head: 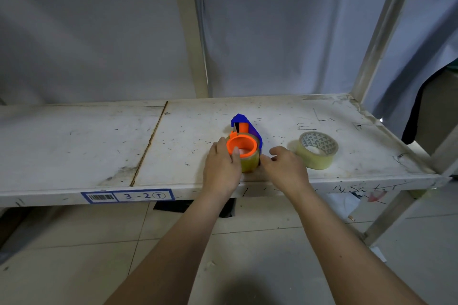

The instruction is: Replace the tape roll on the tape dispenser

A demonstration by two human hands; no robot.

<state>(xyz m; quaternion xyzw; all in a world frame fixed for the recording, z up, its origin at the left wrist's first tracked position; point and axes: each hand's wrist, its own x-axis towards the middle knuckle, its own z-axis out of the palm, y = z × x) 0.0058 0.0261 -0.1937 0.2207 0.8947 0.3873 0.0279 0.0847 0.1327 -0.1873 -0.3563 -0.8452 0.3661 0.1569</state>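
Dispenser first: the blue plastic tape dispenser with its orange hub lies on its side on the scuffed white shelf, long axis running away from the camera, blade end pointing at the grey curtain. Left hand clamps the clear tape roll sitting on the hub, thumb inside. Right hand pinches the roll's right edge. A second, yellowish tape roll lies flat just right. Tiled floor below.

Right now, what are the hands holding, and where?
The left hand grips the tape roll on the tape dispenser, thumb inside the orange hub. The right hand touches its side.
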